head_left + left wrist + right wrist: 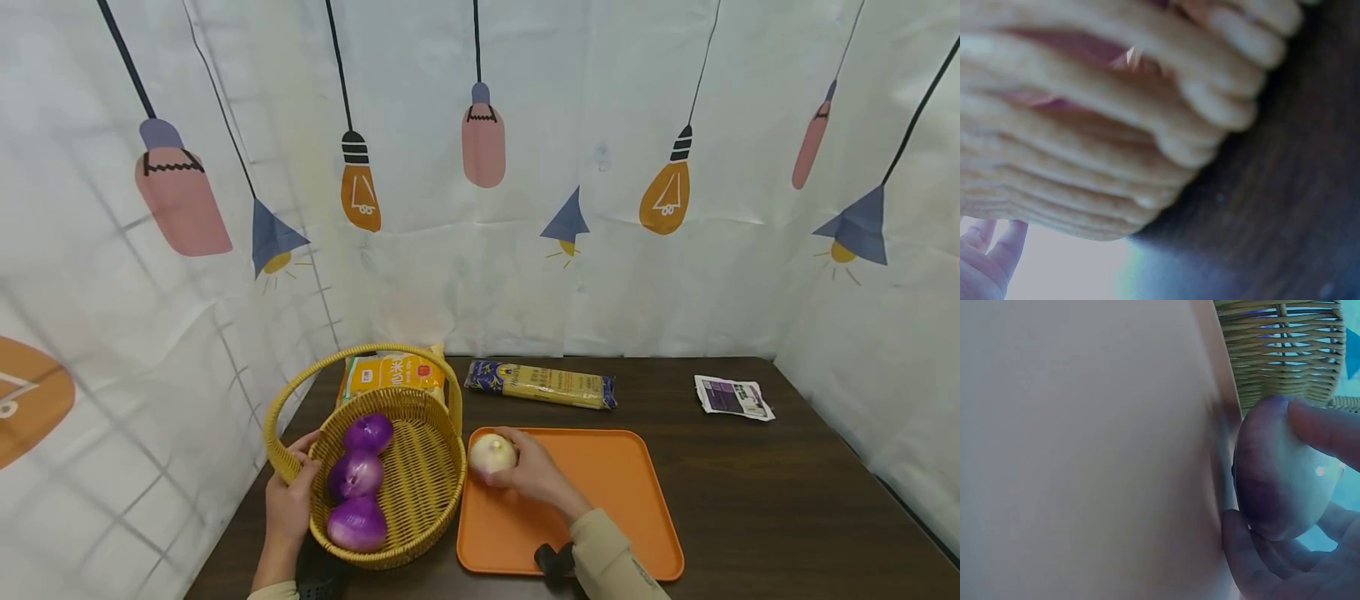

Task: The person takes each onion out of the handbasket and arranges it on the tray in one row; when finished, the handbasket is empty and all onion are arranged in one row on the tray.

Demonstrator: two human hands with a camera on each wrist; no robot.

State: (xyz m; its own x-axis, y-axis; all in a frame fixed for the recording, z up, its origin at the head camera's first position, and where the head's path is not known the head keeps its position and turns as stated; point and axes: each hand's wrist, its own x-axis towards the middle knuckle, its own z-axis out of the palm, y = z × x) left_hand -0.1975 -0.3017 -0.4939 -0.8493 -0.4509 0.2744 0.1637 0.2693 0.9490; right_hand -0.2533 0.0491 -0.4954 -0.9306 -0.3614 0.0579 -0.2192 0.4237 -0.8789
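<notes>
Dark table (765, 508) spreads below my view, an orange tray (600, 479) at its near side. Over that tray's left part, the right hand (534, 473) pinches a pale onion (491, 455) between thumb and fingers; whether the onion touches the tray, I cannot tell. It looks roundish to me, with no clear long axis, its tip turned up. One relation counts most, I judge: the basket (420, 546) sits just left of that onion, and the right hand is the nearer one. On the basket's left side, the left hand (287, 497) grips by the foot of the handle (408, 347). Three purple onions (356, 475) lie inside in a row. Farther back I see a yellow bag (393, 373), a long pack (555, 384) and, well right, a sachet (733, 397); behind them, a lamp-print curtain (675, 292).
</notes>
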